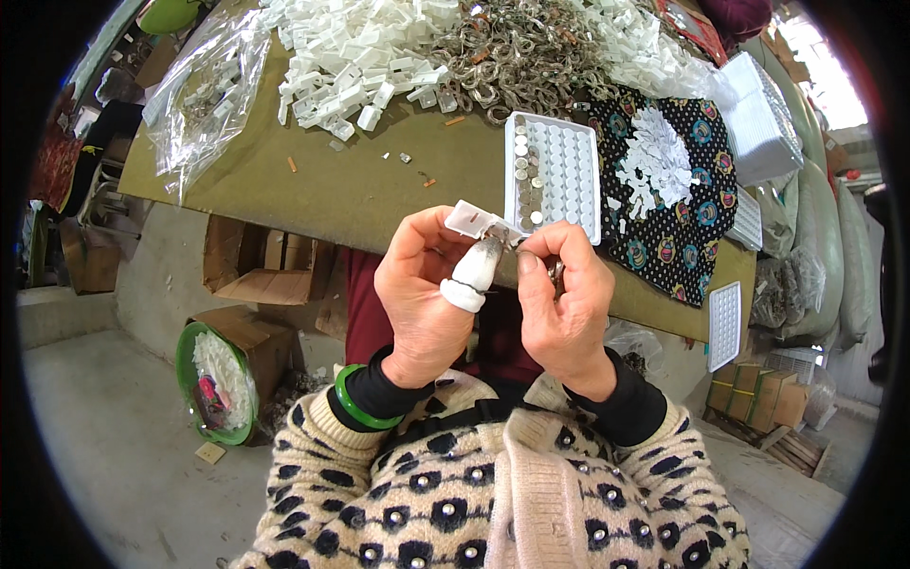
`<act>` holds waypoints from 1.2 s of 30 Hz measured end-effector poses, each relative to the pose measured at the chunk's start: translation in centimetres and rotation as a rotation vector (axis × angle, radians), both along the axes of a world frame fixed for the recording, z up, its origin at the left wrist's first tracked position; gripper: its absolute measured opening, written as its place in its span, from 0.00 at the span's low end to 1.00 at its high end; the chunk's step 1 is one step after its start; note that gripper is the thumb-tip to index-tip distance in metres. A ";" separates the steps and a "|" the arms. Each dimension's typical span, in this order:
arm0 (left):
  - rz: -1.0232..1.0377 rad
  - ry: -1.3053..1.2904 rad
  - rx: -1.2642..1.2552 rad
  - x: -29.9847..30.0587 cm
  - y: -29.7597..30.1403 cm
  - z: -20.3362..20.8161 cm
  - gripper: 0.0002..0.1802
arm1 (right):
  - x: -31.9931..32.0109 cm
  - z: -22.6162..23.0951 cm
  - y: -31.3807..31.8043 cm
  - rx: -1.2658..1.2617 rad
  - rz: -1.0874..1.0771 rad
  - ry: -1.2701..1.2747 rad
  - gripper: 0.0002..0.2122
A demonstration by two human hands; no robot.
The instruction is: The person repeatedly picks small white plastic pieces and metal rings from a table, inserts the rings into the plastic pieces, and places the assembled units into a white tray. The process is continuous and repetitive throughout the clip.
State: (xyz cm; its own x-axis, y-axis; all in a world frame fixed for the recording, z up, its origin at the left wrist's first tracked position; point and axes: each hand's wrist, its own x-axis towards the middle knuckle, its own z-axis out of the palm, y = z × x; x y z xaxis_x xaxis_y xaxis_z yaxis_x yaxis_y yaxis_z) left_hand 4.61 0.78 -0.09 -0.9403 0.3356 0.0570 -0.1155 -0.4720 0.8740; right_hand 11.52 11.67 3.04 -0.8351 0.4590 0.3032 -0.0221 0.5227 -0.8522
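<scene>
A small white plastic clip [471,220] is being pinched by the left hand [424,294], fingers clamped on it, thumb sheathed in a grimy white fingertip cot [473,275]. The right hand [563,308] is being held just beside, fingertips together on a small metal piece [555,272] at the clip's edge; exact grip can't be told. Both are being kept just off the near edge of the brown board tabletop [313,180], above the lap, w/ open room below and to the left. A white gridded tray [564,171], rigid and rectangular, w/ small round metal discs filling some cells, is lying close behind the hands. Farther back, a heap of blocky white plastic parts [355,57] and a tangle of shiny metal rings [517,57] are being crowded together. A floral black cloth [678,223] is draping over the right edge.
</scene>
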 end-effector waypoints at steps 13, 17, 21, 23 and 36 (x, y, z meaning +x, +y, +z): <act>-0.349 -0.554 0.278 -1.5 -1.6 1.2 0.11 | -1.0 -2.1 -0.3 0.196 0.018 0.131 0.04; -0.347 -0.608 0.287 -1.5 -1.7 1.1 0.12 | -0.4 -1.5 -0.1 -0.373 0.070 -0.101 0.03; -0.311 -0.461 0.223 -1.7 -1.7 1.4 0.17 | -0.1 -0.4 0.7 -1.239 0.142 -0.251 0.05; -0.310 -0.438 0.246 -1.6 -1.7 1.7 0.18 | -0.1 0.0 0.7 -1.320 0.181 -0.303 0.05; -0.179 0.235 -0.133 0.0 -1.5 1.5 0.12 | 0.0 0.1 -0.3 -0.821 0.159 -0.052 0.08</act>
